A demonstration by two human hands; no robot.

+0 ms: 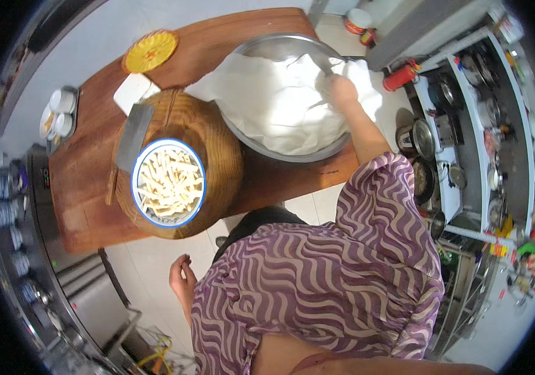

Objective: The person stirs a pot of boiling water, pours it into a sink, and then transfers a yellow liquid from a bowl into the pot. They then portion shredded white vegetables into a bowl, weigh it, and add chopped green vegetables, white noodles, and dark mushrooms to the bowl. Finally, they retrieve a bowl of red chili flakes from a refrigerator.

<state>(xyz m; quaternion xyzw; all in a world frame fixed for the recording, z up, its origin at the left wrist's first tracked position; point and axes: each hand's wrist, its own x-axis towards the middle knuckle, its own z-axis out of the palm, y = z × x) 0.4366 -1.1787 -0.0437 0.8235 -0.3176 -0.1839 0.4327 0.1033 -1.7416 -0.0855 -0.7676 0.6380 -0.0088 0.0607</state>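
My right hand (pixel 344 92) is closed on a fold of white cloth (pixel 258 103). The cloth spreads over a large round metal basin (pixel 295 158) and hangs past its right rim. What lies beneath is hidden. My left hand (pixel 183 276) hangs low beside my body, fingers loosely curled and apart, holding nothing. A blue-rimmed white bowl (pixel 135 199) of pale cut strips (pixel 171 183) stands on a round wooden chopping block (pixel 223 164). Left of the bowl lies a cleaver (pixel 134 136) with a wooden handle, its blade partly covered by the bowl.
The wooden table (pixel 84 201) bears a yellow fluted dish (pixel 151 50), a white square item (pixel 135 93) and a tray with white cups (pixel 63 101). Shelves (pixel 478 117) with cookware stand at right, near a red fire extinguisher (pixel 399 77). A steel counter (pixel 94 300) is at left.
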